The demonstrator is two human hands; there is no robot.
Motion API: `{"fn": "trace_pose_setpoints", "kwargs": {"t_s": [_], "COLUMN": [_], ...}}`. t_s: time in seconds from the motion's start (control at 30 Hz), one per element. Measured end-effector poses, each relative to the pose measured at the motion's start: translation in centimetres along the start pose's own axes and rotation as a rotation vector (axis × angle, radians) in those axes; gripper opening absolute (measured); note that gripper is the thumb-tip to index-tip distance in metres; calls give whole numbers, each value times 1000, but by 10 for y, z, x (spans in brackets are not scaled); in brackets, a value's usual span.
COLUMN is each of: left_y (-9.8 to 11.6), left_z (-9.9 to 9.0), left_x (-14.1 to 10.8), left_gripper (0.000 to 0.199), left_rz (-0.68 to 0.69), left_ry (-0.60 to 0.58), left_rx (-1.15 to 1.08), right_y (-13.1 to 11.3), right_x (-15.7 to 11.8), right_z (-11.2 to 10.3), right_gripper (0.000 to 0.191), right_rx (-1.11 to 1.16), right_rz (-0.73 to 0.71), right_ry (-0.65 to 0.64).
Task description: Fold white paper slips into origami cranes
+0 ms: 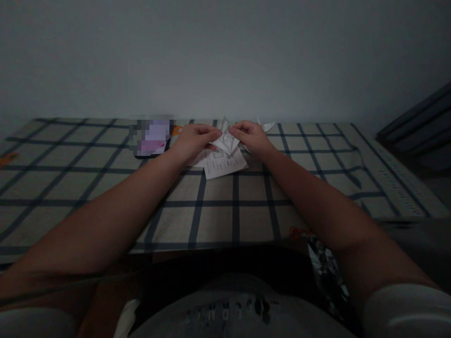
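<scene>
A piece of folded paper (229,142), creased and pointed at the top, is pinched between my two hands. My left hand (195,140) grips its left side between thumb and fingers. On the opposite side, my right hand (252,137) pinches it the same way. Beneath the folded paper lies a printed sheet (225,164), flat on the cloth with small text on it. Just behind my right hand sits another white folded paper piece (268,126), partly hidden by that hand.
A checked tablecloth (218,216) covers the table, which stands against a grey wall (225,56). To the left of my left hand is a phone (155,138) with a lit, partly blurred screen. Dark slatted furniture (419,126) stands at the far right.
</scene>
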State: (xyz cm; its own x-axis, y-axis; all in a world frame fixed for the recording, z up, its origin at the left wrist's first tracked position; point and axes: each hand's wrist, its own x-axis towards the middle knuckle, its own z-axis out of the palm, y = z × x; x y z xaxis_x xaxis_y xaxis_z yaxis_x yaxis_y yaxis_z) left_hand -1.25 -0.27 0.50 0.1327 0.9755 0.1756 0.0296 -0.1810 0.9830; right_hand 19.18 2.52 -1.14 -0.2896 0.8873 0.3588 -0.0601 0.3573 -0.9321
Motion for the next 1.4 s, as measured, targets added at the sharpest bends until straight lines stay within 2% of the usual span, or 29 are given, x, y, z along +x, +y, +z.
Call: {"fn": "trace_pose_setpoints", "kwargs": {"t_s": [0.23, 0.6, 0.8, 1.0, 1.17, 1.4], "left_y": [8, 7, 10, 3, -2, 4], "left_z": [5, 3, 6, 4, 1, 5], "left_x": [-4, -4, -7, -5, -2, -6], "left_gripper": [25, 24, 22, 23, 25, 24], "left_rz": [-22, -27, -44, -22, -38, -19], "left_ry": [53, 46, 59, 5, -26, 18], "left_rx": [33, 109, 124, 47, 81, 92], "right_y": [-3, -10, -13, -11, -10, -10], "right_x": [-2, -7, -7, -5, -6, -6], "right_z": [1, 0, 1, 0, 0, 1], "right_gripper": [49, 34, 37, 39, 37, 34], "right_rx": [-18, -147, -184, -165, -165, -178], "right_rz": [2, 3, -38, -45, -43, -38], "right_ry": [-5, -16, -40, -50, -44, -46]}}
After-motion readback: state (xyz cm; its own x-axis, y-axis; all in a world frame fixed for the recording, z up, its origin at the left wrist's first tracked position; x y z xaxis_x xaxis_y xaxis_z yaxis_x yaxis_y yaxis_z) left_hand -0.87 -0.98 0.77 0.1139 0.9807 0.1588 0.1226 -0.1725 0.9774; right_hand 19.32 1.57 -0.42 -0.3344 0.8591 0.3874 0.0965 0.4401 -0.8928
